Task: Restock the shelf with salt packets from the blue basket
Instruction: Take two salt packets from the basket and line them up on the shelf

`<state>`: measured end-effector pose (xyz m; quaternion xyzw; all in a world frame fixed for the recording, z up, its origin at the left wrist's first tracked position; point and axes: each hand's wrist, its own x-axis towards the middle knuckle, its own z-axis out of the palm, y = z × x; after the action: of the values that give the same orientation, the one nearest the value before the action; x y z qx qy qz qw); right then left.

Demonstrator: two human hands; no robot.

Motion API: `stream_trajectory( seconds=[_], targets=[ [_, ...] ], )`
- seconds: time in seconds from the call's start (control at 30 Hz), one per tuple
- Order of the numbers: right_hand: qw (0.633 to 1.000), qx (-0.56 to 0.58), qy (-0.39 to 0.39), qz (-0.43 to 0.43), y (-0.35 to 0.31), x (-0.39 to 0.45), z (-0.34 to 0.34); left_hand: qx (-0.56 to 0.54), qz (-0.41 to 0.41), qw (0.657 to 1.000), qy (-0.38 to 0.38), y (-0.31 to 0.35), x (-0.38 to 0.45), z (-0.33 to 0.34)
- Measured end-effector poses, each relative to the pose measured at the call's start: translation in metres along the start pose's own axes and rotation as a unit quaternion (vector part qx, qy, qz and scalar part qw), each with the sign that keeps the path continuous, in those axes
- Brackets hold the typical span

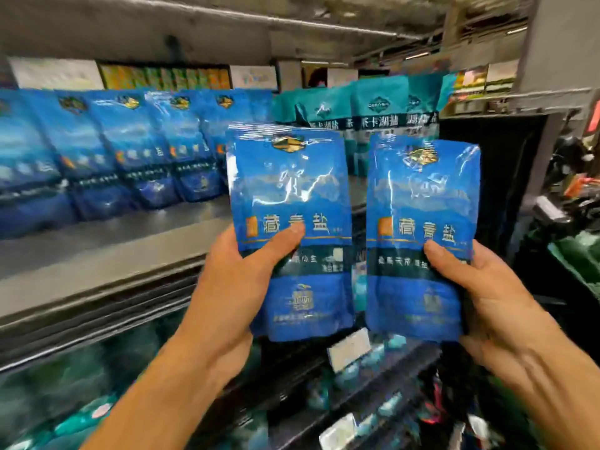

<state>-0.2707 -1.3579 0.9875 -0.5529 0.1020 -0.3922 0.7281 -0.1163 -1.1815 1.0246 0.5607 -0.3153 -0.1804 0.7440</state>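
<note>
The grey metal shelf (107,241) runs across in front of me, its board bare along the front edge. A row of blue salt packets (130,147) stands upright along the back of it on my left, leaning slightly, blurred by motion. To their right, further back, stand teal packets (373,108) with a dark band of lettering. Below the shelf's front rail sits a lower tier with greenish-blue bags (65,384), too blurred to read, and white price tags (349,349) clipped on the rail.

I hold two blue salt packets up in front of the shelf, side by side and upright, just apart from each other. My left hand (227,280) grips the left packet (289,203) by its lower half, thumb pressed across the front, fingers hidden behind. My right hand (487,297) grips the right packet (422,216) the same way, thumb on the dark band, fingers wrapped round the back. The right packet sits a little lower than the left. The blue basket is out of view.
</note>
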Motion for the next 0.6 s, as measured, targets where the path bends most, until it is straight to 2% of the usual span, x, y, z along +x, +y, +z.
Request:
stream_trajectory(
  seconds=[0.17, 0.3, 0.43, 0.6],
  targets=[
    [0.993, -0.009, -0.120, 0.011, -0.044, 0.098, 0.016, -0.005, 0.047, 0.997, 0.069, 0.043, 0.060, 0.008],
    [0.987, -0.004, -0.157, 0.026, -0.061, 0.174, 0.051, 0.019, 0.044, 0.991, 0.124, 0.064, 0.108, -0.009],
    [0.987, -0.006, -0.156, 0.042, -0.046, 0.240, 0.079, 0.061, 0.048, 0.982, 0.174, 0.065, 0.141, -0.039],
    [0.992, -0.065, -0.100, 0.049, -0.006, 0.300, 0.096, 0.078, 0.031, 0.971, 0.226, 0.057, 0.162, -0.076]
  ],
)
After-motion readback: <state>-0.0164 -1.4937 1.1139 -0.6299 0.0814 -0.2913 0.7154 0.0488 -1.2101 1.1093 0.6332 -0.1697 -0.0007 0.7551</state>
